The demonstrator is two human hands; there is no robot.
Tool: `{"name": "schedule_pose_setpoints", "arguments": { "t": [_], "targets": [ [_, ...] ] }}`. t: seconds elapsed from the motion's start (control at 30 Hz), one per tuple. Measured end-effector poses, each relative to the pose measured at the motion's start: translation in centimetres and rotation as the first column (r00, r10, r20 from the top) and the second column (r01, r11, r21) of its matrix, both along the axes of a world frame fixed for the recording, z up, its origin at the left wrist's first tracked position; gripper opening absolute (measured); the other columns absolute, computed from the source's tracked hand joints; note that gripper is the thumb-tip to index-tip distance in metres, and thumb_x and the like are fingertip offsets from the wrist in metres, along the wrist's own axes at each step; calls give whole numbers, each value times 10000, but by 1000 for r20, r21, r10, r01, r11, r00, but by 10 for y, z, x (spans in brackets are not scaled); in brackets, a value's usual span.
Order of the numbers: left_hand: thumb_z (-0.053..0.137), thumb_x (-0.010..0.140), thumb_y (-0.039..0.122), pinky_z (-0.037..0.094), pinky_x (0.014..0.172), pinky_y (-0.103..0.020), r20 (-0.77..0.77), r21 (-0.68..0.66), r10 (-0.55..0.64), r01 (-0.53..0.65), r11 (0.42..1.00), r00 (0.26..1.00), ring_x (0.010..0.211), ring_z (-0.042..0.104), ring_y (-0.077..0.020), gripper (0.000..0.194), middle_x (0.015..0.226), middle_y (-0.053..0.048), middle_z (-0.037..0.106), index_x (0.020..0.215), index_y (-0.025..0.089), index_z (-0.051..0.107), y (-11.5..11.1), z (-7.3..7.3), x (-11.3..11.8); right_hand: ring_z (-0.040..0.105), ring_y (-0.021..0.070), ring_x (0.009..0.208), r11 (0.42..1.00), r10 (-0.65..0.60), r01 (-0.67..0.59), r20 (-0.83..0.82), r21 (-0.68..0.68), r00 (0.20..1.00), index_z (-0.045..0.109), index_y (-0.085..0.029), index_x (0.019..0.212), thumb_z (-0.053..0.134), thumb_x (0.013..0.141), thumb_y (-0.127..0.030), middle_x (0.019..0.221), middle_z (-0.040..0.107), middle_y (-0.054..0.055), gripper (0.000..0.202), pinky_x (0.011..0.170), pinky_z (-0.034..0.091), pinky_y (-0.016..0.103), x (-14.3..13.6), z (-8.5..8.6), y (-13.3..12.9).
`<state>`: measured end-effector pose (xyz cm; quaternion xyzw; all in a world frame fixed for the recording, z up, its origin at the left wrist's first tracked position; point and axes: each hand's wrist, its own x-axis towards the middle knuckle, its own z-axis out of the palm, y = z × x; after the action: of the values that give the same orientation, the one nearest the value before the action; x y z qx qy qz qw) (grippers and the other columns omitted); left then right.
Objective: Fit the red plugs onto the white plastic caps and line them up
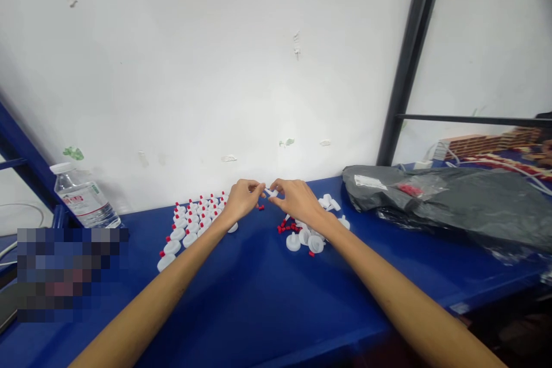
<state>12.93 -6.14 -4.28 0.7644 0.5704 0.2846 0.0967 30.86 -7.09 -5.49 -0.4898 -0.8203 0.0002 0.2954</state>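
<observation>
In the middle of the head view, a small white nozzle cap [271, 192] is held above the blue table, between my two hands. My right hand [294, 198] grips it between thumb and fingers. The fingertips of my left hand [245, 198] are pinched at its other end; whether they also hold a small red tip is too small to tell. Below them lies a loose red tip [261, 207]. Left of my left hand stand rows of white nozzle caps with red tips [190, 238]. Under my right hand is a loose pile of white nozzle caps [293, 242] and red tips [282, 229].
A clear plastic bottle [84, 195] stands at the back left against the white wall [259, 69]. A grey plastic bag [452, 201] lies along the right side of the blue table [259, 305]. A dark metal post [405, 69] rises behind the bag.
</observation>
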Motion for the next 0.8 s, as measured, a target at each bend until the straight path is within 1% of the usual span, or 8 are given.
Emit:
{"name": "schedule_pose_setpoints", "arguments": {
  "t": [0.07, 0.13, 0.2, 0.3, 0.43, 0.53, 0.67, 0.8],
  "targets": [
    [450, 945, 274, 508, 729, -281, -140, 30, 34, -30, 999, 990, 768, 715, -208, 336, 906, -91, 778, 925, 159, 765, -3, -5, 1, 699, 217, 938, 999, -46, 46, 22, -25, 999, 650, -240, 1163, 669, 873, -303, 1012, 764, 40, 297, 748, 444, 280, 2, -1, 2],
    [495, 897, 191, 498, 815, -312, -202, 36, 42, -35, 999, 979, 937, 706, -249, 279, 998, -107, 772, 947, 168, 769, -3, -13, 2, 696, 228, 919, 997, -67, 69, 34, -45, 997, 657, -234, 1134, 686, 848, -277, 986, 760, 44, 291, 739, 439, 288, 4, -2, 4],
    [510, 884, 166, 487, 871, -326, -259, 28, 43, -37, 999, 965, 1021, 686, -255, 273, 1075, -110, 757, 993, 180, 760, -1, -24, 3, 692, 234, 916, 996, -70, 72, 37, -57, 997, 663, -225, 1120, 694, 835, -265, 979, 757, 50, 290, 738, 437, 293, 4, -4, 6],
    [520, 907, 199, 481, 901, -332, -328, 13, 46, -44, 999, 944, 1066, 669, -251, 263, 1143, -113, 730, 1065, 187, 729, 4, -37, 2, 686, 221, 930, 996, -53, 55, 28, -70, 998, 654, -233, 1135, 687, 841, -267, 983, 752, 38, 298, 738, 433, 283, 3, -5, 6],
    [522, 928, 230, 477, 908, -360, -400, 24, 52, -47, 999, 915, 1114, 641, -273, 255, 1162, -129, 702, 1117, 178, 684, 8, -47, 2, 682, 206, 946, 997, -32, 32, 8, -75, 999, 649, -238, 1131, 678, 852, -275, 1003, 748, 31, 283, 740, 428, 272, 1, -4, 3],
    [511, 934, 210, 475, 899, -369, -440, 35, 55, -44, 998, 897, 1112, 632, -280, 240, 1152, -138, 689, 1112, 168, 666, 6, -50, 3, 683, 203, 937, 997, -24, 24, -1, -71, 1000, 648, -234, 1135, 677, 848, -263, 992, 749, 30, 290, 733, 426, 270, 0, -4, 2],
    [439, 952, 147, 467, 897, -367, -468, 50, 62, -43, 998, 882, 1109, 624, -271, 274, 1148, -137, 675, 1133, 169, 643, -1, -51, 4, 684, 204, 935, 997, -25, 24, -10, -68, 1000, 641, -237, 1152, 677, 846, -255, 1000, 750, 31, 309, 727, 422, 270, 0, -5, 3],
    [418, 946, 115, 471, 871, -364, -477, 57, 64, -42, 998, 877, 1059, 637, -269, 282, 1101, -132, 674, 1095, 166, 652, -3, -52, 4, 685, 207, 940, 997, -22, 21, -11, -73, 1000, 642, -239, 1146, 683, 844, -260, 998, 753, 32, 306, 742, 423, 276, 0, -4, 3]
  ]
}}
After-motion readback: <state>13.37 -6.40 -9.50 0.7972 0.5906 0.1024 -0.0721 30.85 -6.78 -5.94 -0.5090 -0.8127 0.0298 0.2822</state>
